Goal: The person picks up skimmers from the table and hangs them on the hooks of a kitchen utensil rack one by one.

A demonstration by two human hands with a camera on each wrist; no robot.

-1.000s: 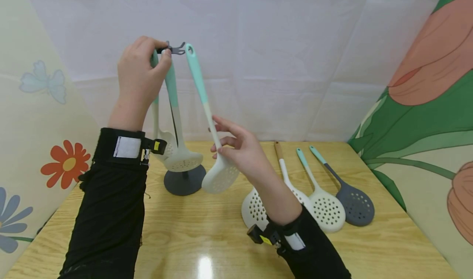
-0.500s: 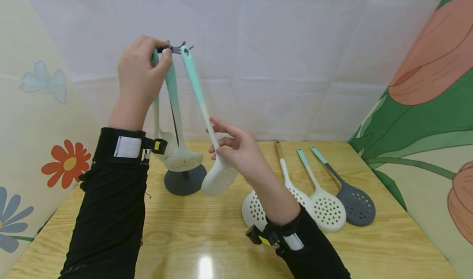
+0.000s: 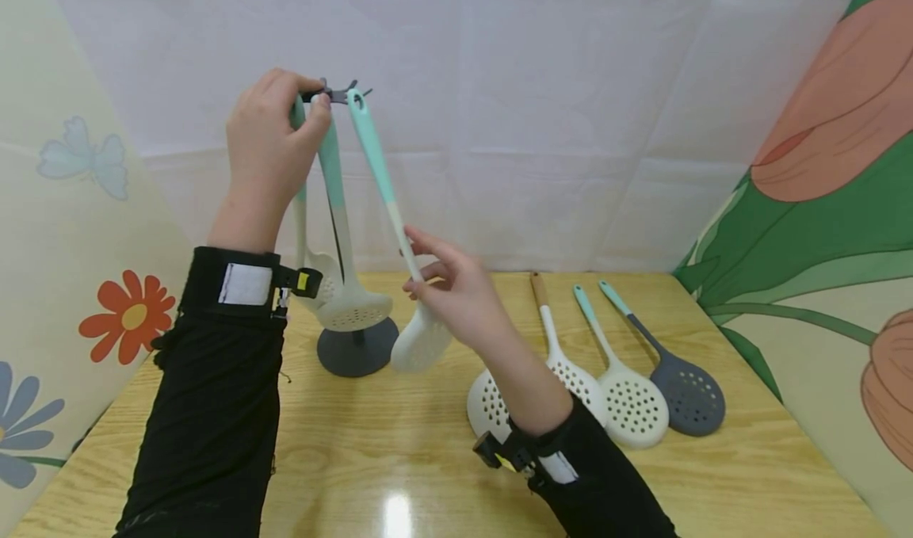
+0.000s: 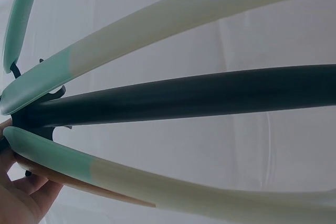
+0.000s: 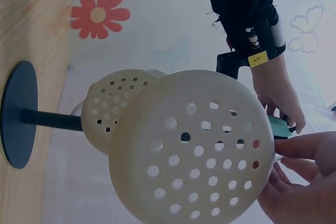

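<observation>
The right hand [image 3: 456,296] pinches the lower shaft of a mint-and-cream silicone skimmer spoon [image 3: 421,340], whose handle tip meets a hook of the dark grey utensil stand [image 3: 357,346]. The left hand [image 3: 271,146] closes its grip on the stand's hooked top, where two similar spoons hang. On the wooden tabletop [image 3: 371,459], well to the right, lie two cream skimmers, a white one and a grey one [image 3: 688,399].

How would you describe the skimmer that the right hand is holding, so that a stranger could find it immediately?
Start at the dark stand at the back left of the wooden table. The left hand grips its top, where skimmers hang. The wanted skimmer slants out to the right from a hook, its cream neck pinched by the right hand. Unlike its neighbours, it hangs tilted, not straight down.
</observation>
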